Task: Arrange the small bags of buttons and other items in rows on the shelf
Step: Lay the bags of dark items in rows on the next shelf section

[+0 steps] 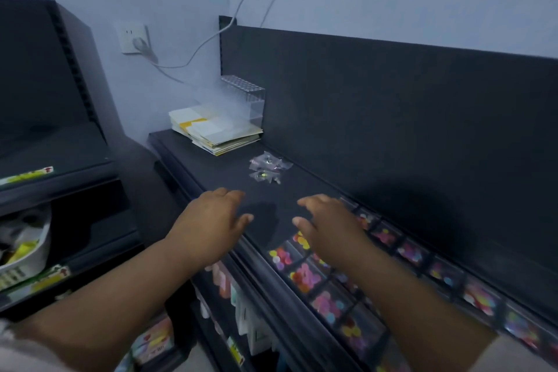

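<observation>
A small loose heap of clear bags (268, 167) lies on the dark top shelf (211, 172), close to the back panel. To the right, several clear bags of coloured buttons (305, 276) lie flat in rows along the shelf. My left hand (211, 220) hovers palm down over the shelf's front edge, fingers apart, holding nothing. My right hand (329, 223) hovers over the left end of the button rows, fingers spread and empty. Both hands are nearer to me than the loose heap.
A stack of white and yellow paper packs (214, 131) sits at the shelf's left end, with a clear acrylic stand (244, 100) behind it. A wall socket (134, 39) with cables is above. Another dark rack (54, 136) stands left, with a white bowl (27, 248) inside.
</observation>
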`<state>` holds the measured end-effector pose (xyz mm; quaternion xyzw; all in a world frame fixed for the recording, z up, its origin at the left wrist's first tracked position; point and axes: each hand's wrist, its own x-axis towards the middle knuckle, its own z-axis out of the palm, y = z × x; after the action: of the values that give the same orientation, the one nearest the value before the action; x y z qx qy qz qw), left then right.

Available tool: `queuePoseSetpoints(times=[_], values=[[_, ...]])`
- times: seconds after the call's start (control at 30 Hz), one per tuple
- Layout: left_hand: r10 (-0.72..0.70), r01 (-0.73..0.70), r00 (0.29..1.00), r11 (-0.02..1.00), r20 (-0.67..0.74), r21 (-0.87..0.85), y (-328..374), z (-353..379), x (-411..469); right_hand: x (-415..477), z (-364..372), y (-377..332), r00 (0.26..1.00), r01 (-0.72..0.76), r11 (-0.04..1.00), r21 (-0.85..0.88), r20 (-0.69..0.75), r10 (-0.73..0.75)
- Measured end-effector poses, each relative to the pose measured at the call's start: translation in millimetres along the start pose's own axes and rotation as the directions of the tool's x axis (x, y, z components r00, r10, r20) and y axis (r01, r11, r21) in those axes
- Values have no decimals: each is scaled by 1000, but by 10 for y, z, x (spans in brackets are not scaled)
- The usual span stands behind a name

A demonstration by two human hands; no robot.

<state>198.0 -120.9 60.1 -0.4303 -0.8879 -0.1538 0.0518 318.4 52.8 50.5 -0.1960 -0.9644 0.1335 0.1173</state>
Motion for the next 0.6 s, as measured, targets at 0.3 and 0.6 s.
queuePoseSetpoints(times=[0.3, 0.6], values=[[-109, 111, 994, 992, 33, -66, -359, 397, 992, 856, 300, 315, 961, -276, 935, 224, 81, 264], [-4, 13, 994, 996, 106, -83, -799, 816, 2152, 1737, 667, 392, 851, -522, 798, 302, 120, 511]])
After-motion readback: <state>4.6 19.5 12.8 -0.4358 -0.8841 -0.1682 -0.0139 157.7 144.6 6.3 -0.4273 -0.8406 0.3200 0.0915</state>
